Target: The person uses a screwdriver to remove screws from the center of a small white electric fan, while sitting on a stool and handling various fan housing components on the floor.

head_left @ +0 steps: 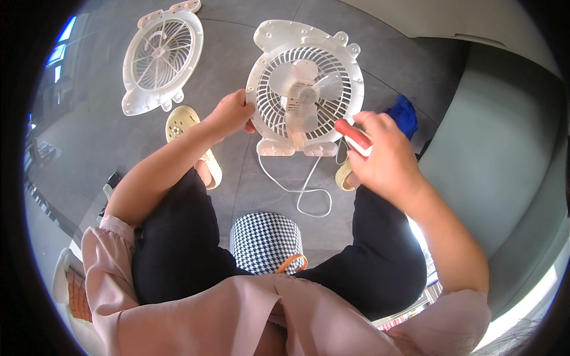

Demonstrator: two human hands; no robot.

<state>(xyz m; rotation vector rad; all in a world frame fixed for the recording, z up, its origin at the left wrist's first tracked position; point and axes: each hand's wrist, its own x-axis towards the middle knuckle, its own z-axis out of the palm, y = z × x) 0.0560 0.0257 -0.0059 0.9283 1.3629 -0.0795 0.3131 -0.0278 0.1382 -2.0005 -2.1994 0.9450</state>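
Note:
A white fan body (356, 89) with a slatted grille stands in front of me, its shaped ends pointing up and down. Inside it are translucent fan blades (329, 88) around a round hub. My left hand (232, 113) is closed on the left rim of the fan body. My right hand (386, 155) holds a screwdriver (352, 135) by its red and white handle at the fan's lower right. A thin dark shaft seems to run from the handle toward the hub; its tip is hard to make out. A white cord (291, 190) trails below the fan.
A white front grille cover (189, 72) lies on the grey tiled floor (237, 41) at the far left. Blue cloth or plastic (404, 115) lies right of the fan. A grey-green padded seat (487, 154) borders the right side. A houndstooth-patterned stool (261, 240) sits between my legs.

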